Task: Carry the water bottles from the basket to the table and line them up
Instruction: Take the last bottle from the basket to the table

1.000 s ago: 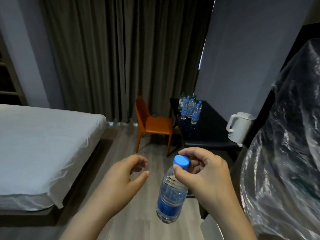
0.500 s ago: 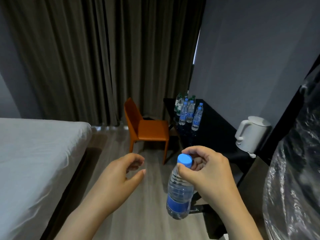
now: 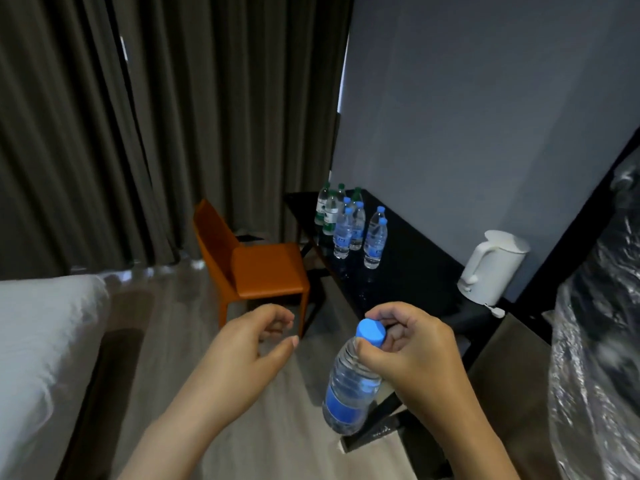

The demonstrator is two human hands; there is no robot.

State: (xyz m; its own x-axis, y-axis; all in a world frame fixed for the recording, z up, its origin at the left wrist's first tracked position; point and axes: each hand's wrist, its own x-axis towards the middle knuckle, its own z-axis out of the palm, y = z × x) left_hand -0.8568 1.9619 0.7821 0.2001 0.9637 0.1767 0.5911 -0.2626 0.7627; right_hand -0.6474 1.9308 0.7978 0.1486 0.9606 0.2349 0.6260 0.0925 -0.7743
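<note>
Blue-capped and clear, the bottle (image 3: 349, 386) hangs in the air from the right hand (image 3: 412, 355), whose fingers (image 3: 391, 313) and thumb pinch its neck just under the cap (image 3: 370, 332). Its long axis is near upright but tilted, with the cap toward 1 o'clock and the base toward 7 o'clock, free above the floor. The left hand (image 3: 242, 351) is at 9 o'clock of the right and apart from it. It is loosely curled, holds nothing, and touches neither the bottle nor the other hand.

The black table (image 3: 415, 282) lies ahead, from 12 to 1 o'clock of the right hand. At its far end, at 12 o'clock from the held bottle, stand the bottles (image 3: 353, 230) already set down. They are all upright and close together, green caps behind and blue caps in front. A white kettle (image 3: 491, 268) stands on the table at 1 o'clock of the right hand, well apart from that group, with bare tabletop between them. An orange chair (image 3: 263, 268) sits at 11 o'clock, beside the table.

The step in hand looks like the carry. The right hand is nearer the table and has the load, so the set-down probably falls to it. That means bringing the base level and standing the bottle at the near end of the blue-capped group.
</note>
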